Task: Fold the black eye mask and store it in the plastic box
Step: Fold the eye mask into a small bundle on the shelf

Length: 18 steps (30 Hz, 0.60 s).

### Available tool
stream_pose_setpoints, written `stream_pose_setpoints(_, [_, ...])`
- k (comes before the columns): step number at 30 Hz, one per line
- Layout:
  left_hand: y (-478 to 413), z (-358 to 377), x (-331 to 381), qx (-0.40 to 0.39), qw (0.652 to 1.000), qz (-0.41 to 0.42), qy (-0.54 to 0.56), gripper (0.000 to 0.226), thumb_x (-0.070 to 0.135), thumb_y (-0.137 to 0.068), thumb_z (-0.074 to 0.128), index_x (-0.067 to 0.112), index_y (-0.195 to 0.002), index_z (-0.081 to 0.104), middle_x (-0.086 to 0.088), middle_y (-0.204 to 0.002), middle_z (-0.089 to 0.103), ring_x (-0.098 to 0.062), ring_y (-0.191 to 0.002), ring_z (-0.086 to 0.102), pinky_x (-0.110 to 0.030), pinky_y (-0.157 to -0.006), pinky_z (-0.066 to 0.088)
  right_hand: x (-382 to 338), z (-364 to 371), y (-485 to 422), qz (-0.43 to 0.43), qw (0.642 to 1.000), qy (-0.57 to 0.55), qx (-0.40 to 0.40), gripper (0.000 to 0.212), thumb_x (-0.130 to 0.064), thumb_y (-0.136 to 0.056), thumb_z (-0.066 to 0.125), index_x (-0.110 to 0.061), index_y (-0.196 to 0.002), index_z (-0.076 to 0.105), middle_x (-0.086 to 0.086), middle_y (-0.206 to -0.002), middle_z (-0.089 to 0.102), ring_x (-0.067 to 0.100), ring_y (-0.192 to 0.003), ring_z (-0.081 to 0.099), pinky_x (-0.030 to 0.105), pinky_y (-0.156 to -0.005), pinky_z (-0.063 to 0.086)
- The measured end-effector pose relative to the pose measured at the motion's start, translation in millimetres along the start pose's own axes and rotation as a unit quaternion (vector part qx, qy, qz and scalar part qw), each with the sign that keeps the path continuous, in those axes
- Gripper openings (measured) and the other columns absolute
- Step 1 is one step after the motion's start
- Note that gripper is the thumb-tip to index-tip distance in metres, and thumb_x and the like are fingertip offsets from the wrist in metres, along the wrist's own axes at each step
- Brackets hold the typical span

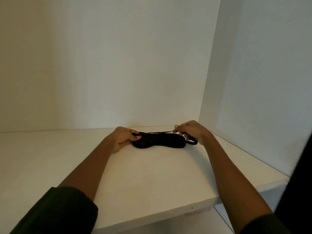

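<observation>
The black eye mask (158, 141) lies flat on the white shelf (152, 174), near its back edge. My left hand (122, 138) pinches the mask's left end between thumb and fingers. My right hand (192, 131) grips the thin black strap (160, 132), which is pulled taut above the mask, and a loop of strap (192, 143) hangs out under that hand. No plastic box is in view.
White walls close the shelf at the back (135, 65) and on the right (261, 81). The shelf's front edge (168, 215) runs diagonally below my forearms. A dark shape (300, 183) fills the right margin.
</observation>
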<state>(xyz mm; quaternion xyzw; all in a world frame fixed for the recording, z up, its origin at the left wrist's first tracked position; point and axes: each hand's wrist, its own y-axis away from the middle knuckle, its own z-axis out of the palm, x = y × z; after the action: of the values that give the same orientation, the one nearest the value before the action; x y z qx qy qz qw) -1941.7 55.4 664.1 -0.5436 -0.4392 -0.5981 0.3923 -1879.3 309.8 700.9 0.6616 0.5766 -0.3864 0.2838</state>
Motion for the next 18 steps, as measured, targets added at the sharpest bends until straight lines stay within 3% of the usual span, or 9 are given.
stream_pose_setpoints(3, [0.1,3.0,1.3,0.011,1.0,-0.002,0.021,0.011,-0.003,-0.087,0.061,-0.003,-0.096,0.067,-0.012,-0.104,0.067,-0.016,-0.092,0.064,-0.03,-0.097,0.047,4.2,1.4,-3.0,0.014,0.997,0.079,0.016,0.025,-0.031,-0.083,0.069,-0.009,-0.094,0.076,-0.001,-0.068,0.061,0.009,-0.058,0.045,0.022,-0.063,0.039])
stream_pose_setpoints(7, [-2.8,3.5,0.2,0.046,0.999,0.003,-0.003,0.029,-0.008,-0.094,0.045,-0.008,-0.118,0.06,-0.018,-0.124,0.059,-0.024,-0.114,0.057,-0.029,-0.095,0.046,6.9,4.8,-6.6,0.015,0.995,0.089,0.033,0.03,-0.03,-0.079,0.075,-0.006,-0.097,0.075,0.007,-0.084,0.068,0.012,-0.072,0.057,0.025,-0.08,0.04])
stream_pose_setpoints(11, [-2.4,4.1,0.3,0.058,0.998,0.003,-0.024,0.034,-0.011,-0.094,0.041,-0.007,-0.122,0.059,-0.021,-0.132,0.055,-0.028,-0.124,0.052,-0.03,-0.097,0.046,6.7,4.0,-5.9,-0.002,0.996,0.082,0.032,0.018,-0.015,-0.081,0.072,-0.006,-0.096,0.074,0.007,-0.085,0.069,0.013,-0.071,0.059,0.027,-0.086,0.047])
stream_pose_setpoints(14, [-1.3,3.6,1.6,0.063,0.998,0.005,-0.022,0.035,-0.014,-0.093,0.038,-0.008,-0.12,0.06,-0.022,-0.132,0.054,-0.03,-0.122,0.053,-0.03,-0.095,0.047,6.3,3.0,-5.4,-0.011,0.998,0.057,0.039,0.016,-0.005,-0.08,0.068,-0.005,-0.096,0.073,0.009,-0.088,0.069,0.013,-0.071,0.06,0.021,-0.077,0.046])
stream_pose_setpoints(16, [-1.4,4.3,1.5,0.07,0.997,0.013,-0.041,0.034,-0.015,-0.091,0.039,-0.008,-0.116,0.061,-0.022,-0.131,0.055,-0.027,-0.115,0.055,-0.029,-0.093,0.047,6.9,2.5,-4.2,-0.005,0.997,0.058,0.049,0.017,-0.005,-0.079,0.07,-0.004,-0.096,0.073,0.009,-0.089,0.069,0.014,-0.073,0.062,0.015,-0.066,0.044])
stream_pose_setpoints(18, [-1.7,7.3,1.1,0.091,0.991,0.029,-0.092,0.032,-0.013,-0.09,0.042,-0.004,-0.112,0.065,-0.02,-0.128,0.057,-0.024,-0.11,0.056,-0.029,-0.091,0.049,8.4,3.3,-4.1,0.0,0.996,0.07,0.063,0.017,-0.009,-0.077,0.074,-0.004,-0.093,0.074,0.008,-0.088,0.069,0.018,-0.08,0.063,0.015,-0.065,0.044])
